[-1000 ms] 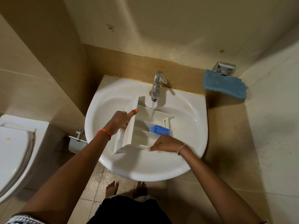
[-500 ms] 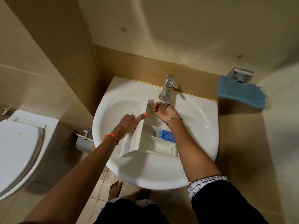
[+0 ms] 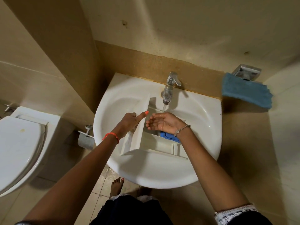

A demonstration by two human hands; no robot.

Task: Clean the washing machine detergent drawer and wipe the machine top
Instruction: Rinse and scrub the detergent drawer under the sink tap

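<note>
With the left hand [image 3: 129, 120], grips the upright front panel of the detergent drawer [image 3: 155, 144], fingers wrapped over its top edge and one orange-nailed digit stretched along it. With the right hand [image 3: 164, 123], holds nothing: palm turned up, fingers loosely cupped and wet under the water stream [image 3: 164, 108] from the tap [image 3: 169, 88].

Head view: shows the drawer lying across the sink [image 3: 146, 177], compartments facing up, its blue insert [image 3: 168, 136] partly hidden beneath the right wrist. Shows a blue cloth [image 3: 246, 92] draped on the ledge to the right, well apart from the basin, and a toilet [image 3: 19, 143] to the left. Does not show the washing machine.

Against a second ago: has lifted the right hand off the drawer's near edge, taken it up to the tap half a second back, and now opened it under the flow. Has kept the left-hand grip where it was. Finds water running then as now.

Probably means rinsing by hand, catching water to rub through the compartments. Leaves the drawer unfinished and the machine top not yet wiped, with the cloth untouched.
</note>
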